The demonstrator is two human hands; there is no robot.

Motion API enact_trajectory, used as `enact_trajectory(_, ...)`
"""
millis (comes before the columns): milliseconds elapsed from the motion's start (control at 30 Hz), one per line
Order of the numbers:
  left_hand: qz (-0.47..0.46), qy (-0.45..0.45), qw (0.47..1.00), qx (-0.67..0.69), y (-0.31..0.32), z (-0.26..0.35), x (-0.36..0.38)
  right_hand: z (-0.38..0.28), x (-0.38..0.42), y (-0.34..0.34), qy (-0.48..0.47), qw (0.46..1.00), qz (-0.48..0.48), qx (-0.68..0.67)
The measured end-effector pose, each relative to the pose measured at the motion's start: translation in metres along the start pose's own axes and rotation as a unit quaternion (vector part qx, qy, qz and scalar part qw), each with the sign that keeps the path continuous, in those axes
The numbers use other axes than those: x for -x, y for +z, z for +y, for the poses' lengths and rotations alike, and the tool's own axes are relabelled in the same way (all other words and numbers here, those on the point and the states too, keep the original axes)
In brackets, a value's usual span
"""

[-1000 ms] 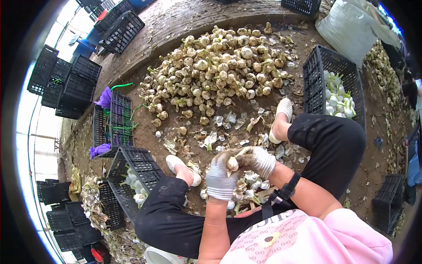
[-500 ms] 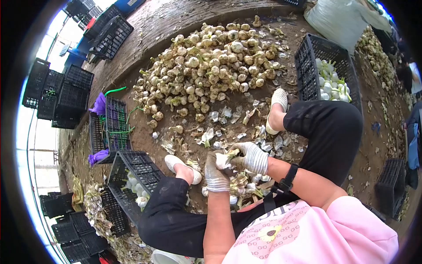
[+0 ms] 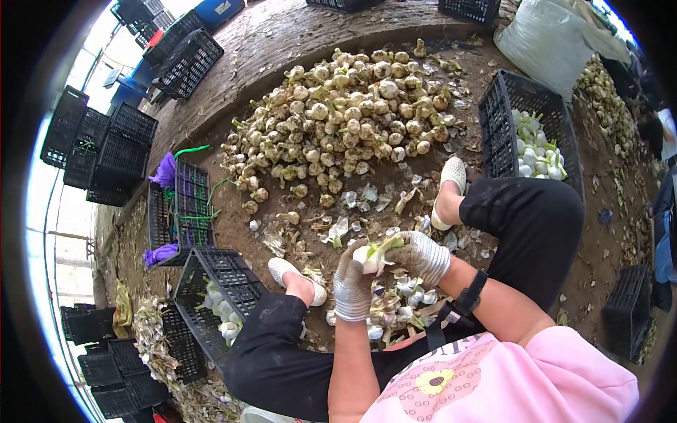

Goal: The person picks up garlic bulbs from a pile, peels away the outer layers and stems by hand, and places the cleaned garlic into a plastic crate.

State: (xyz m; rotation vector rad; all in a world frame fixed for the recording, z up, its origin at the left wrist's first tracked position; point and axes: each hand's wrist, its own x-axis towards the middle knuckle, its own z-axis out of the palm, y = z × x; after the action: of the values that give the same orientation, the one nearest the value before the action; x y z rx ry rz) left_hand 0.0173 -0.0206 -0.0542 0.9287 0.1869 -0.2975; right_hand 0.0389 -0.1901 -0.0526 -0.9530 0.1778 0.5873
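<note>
A peeled white garlic bulb (image 3: pixel 367 259) with a greenish stem is held between my two hands, above the ground between my knees. My left hand (image 3: pixel 352 285), in a dirty white striped glove, is closed around the bulb end. My right hand (image 3: pixel 423 255), gloved the same way, has its fingers closed at the stem end; the fingertips are partly hidden. Below the hands lie loose garlic skins and stem scraps (image 3: pixel 402 299). Farther forward is a big heap of unpeeled garlic bulbs (image 3: pixel 338 120).
At the right, a black crate (image 3: pixel 499 127) holds cleaned white garlic; another black crate (image 3: pixel 229 271) with white bulbs stands by my left knee. Stacked crates (image 3: pixel 120 151) line the left side. A white sack (image 3: pixel 539 42) stands at the upper right. Skins litter the dirt floor.
The garlic bulb has risen slightly and turned, so its white side and green stem show more plainly. Both hands stay on it. The whole view has shifted a little downward.
</note>
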Motion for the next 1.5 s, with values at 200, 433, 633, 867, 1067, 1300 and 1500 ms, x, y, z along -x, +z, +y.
enact_trajectory(200,-0.001,0.067,0.964,-0.257,0.0,-0.002,0.0,-0.012,0.01,0.013,0.014,0.995,0.02,0.094)
enact_trajectory(433,0.076,0.063,0.981,-0.168,0.001,-0.008,0.004,0.0,-0.007,0.001,-0.054,0.998,0.02,-0.027)
enact_trajectory(633,0.093,0.052,0.989,-0.1,0.012,0.026,0.016,0.009,0.002,-0.016,-0.031,0.954,0.01,0.298)
enact_trajectory(867,0.045,0.15,0.939,-0.306,0.026,0.013,0.017,-0.007,0.017,0.013,0.038,0.998,-0.005,0.057)
enact_trajectory(1067,0.067,0.203,0.865,-0.453,0.008,0.005,0.004,-0.01,0.019,0.01,-0.005,0.987,-0.043,0.154)
enact_trajectory(1300,0.196,0.053,0.969,-0.143,-0.03,-0.005,-0.011,-0.016,0.023,0.0,0.036,0.996,-0.069,0.036)
enact_trajectory(1500,0.128,-0.038,0.89,-0.435,-0.053,-0.022,-0.01,-0.008,0.016,-0.014,-0.013,0.986,-0.055,-0.157)
